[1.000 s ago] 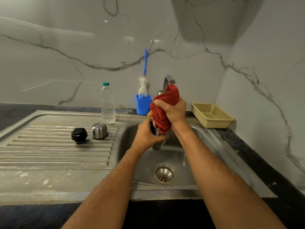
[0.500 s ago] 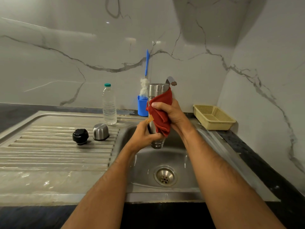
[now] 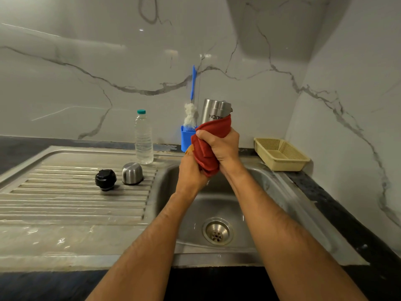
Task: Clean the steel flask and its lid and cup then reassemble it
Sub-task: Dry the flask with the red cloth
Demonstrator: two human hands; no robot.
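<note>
While the left hand (image 3: pixel 192 170) grips the upside-down shiny steel flask (image 3: pixel 213 111) over the sink (image 3: pixel 271 192), right hand (image 3: pixel 221 146) fingers squeeze the red cloth (image 3: pixel 206 148) around it.

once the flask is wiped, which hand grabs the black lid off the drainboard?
Left, probably. The left hand is on the side of the black lid and steel cup. The right hand grips the red cloth around the flask.
</note>
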